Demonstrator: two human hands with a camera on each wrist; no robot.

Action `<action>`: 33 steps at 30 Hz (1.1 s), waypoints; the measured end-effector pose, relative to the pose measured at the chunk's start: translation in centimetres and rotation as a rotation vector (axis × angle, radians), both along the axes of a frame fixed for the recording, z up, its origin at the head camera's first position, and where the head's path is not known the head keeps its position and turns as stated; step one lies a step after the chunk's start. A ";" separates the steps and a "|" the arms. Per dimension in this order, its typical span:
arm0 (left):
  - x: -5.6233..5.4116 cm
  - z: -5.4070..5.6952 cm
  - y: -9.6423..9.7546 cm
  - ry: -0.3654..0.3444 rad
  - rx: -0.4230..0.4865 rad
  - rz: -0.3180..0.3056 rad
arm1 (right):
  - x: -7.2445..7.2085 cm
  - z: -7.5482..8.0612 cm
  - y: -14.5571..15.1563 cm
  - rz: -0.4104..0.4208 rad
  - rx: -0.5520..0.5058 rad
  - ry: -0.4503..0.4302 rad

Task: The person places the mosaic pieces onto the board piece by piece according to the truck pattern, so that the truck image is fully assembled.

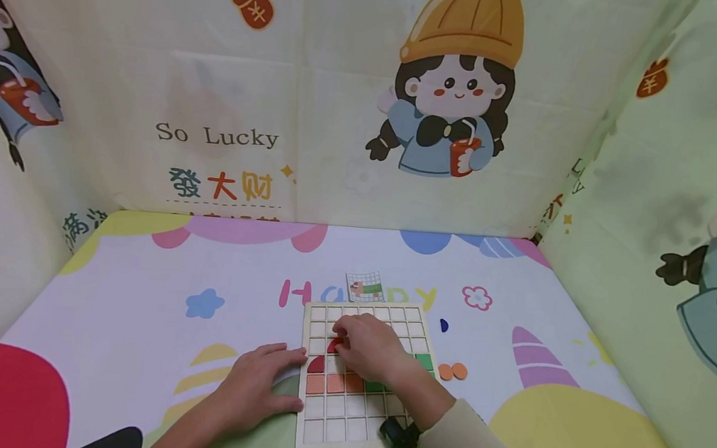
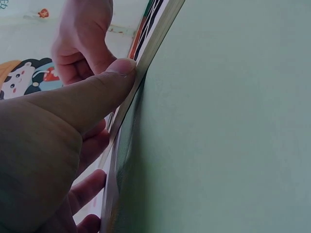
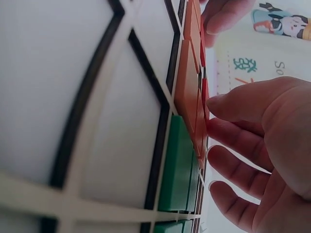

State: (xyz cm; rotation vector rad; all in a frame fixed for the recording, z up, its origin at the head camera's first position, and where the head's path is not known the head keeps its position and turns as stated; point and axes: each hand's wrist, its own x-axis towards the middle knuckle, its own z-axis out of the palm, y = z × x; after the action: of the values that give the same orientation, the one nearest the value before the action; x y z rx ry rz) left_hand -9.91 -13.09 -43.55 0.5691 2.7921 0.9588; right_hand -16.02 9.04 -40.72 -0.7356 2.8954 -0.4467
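A wooden grid board lies on the table, with coloured tiles in some cells. My right hand reaches over it, thumb and index fingertips pinching a red piece at a cell; in the right wrist view the red piece is partly covered by the thumb. A second red piece, rounded on one side, sits nearer the left edge above a row of orange tiles. My left hand rests at the board's left edge, fingers extended, and its thumb touches the edge.
Green tiles fill cells at the board's right. Two orange discs and a dark blue half-disc lie to the right of the board. Behind it stands a pattern card. Printed cloth walls enclose the table's back and sides.
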 end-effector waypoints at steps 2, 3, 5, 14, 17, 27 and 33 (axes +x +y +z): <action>-0.1 0.0 0.0 -0.002 -0.004 0.002 | 0.0 0.0 0.1 0.003 0.000 -0.001; -0.1 -0.1 0.0 -0.004 -0.006 0.003 | 0.0 0.0 0.1 0.006 -0.001 -0.001; -0.1 -0.1 0.0 -0.010 -0.008 0.006 | 0.0 0.0 0.1 0.009 0.002 -0.001; -0.2 -0.4 0.0 0.001 -0.007 0.007 | 0.0 0.1 0.1 0.040 0.016 -0.001; -0.2 -0.4 0.0 0.010 -0.008 0.001 | 0.0 0.3 0.2 0.048 0.009 -0.012; -0.2 -0.4 0.0 0.004 -0.007 0.000 | -0.2 0.4 0.4 0.059 0.007 -0.039; -0.2 -0.4 0.0 0.000 -0.006 -0.002 | -0.4 0.4 0.5 0.083 0.027 -0.027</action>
State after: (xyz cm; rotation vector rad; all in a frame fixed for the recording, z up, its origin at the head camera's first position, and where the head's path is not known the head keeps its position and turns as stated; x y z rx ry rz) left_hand -10.13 -13.11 -43.90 0.5718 2.7929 0.9502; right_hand -16.41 9.51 -40.28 -0.8354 2.8280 -0.4044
